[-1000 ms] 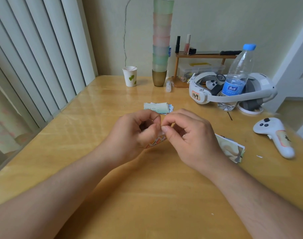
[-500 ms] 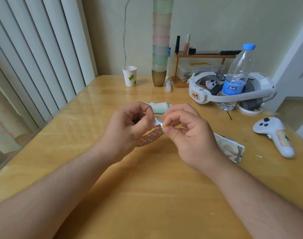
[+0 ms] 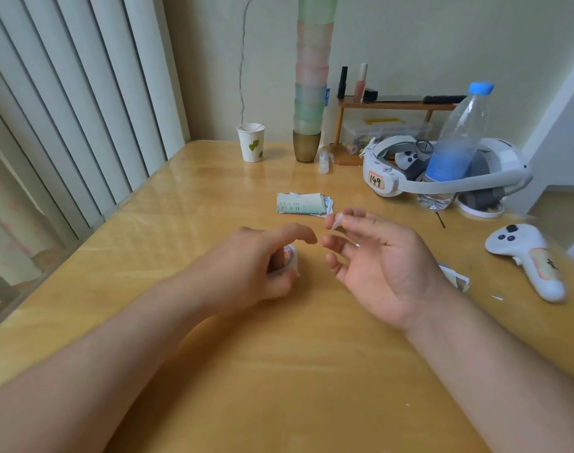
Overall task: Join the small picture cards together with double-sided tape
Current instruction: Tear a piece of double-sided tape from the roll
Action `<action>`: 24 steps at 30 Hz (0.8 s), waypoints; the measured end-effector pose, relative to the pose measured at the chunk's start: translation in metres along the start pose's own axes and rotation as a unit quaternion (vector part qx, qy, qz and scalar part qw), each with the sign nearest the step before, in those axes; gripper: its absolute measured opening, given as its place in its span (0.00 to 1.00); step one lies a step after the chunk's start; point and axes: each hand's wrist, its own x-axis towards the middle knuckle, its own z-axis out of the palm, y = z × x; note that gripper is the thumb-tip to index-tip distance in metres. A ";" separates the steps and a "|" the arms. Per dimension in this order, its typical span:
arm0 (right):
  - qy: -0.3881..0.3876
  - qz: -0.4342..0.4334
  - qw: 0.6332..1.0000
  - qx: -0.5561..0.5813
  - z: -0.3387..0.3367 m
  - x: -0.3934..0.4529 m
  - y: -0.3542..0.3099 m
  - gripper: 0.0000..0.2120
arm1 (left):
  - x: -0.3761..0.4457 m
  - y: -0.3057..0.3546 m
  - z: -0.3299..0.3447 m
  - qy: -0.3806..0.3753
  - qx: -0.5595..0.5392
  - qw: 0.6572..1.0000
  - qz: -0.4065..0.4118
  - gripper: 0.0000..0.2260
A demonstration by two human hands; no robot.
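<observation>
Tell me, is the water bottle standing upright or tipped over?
Tipped. The bottle leans left, its blue cap up, resting against the white headset; its base sits on the table.

Counts of what sits on the wooden table point(image 3: 213, 371)

Two bare hands, left hand point(image 3: 262, 266) and right hand point(image 3: 380, 266); one patterned tape roll point(image 3: 290, 255); one torn strip of white tape point(image 3: 337, 221); one fanned stack of small picture cards point(image 3: 303, 204), its number unreadable; one white paper cup with green leaves point(image 3: 251, 142); one tall tower of stacked pastel tumblers point(image 3: 312, 76); one clear plastic water bottle with a blue cap point(image 3: 459, 142); one white headset point(image 3: 442, 171); one white hand controller point(image 3: 527, 259); one small wooden shelf point(image 3: 393, 106).
</observation>
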 end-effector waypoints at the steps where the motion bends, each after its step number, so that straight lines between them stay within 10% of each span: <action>1: 0.007 0.014 1.000 0.005 0.000 0.000 0.000 0.04 | 0.000 0.000 0.002 -0.020 -0.001 1.000 -0.004 0.22; 9: -0.008 0.097 0.995 0.037 -0.004 0.003 0.000 0.14 | 0.002 0.008 -0.003 0.050 -0.176 0.978 -0.102 0.12; 16: -0.060 0.102 0.990 0.077 0.001 0.002 0.002 0.18 | 0.012 0.052 0.000 0.046 -0.676 0.689 -0.257 0.19; 24: -0.087 0.078 0.992 0.056 -0.001 0.006 0.009 0.22 | 0.014 0.054 0.002 0.053 -0.732 0.612 -0.296 0.08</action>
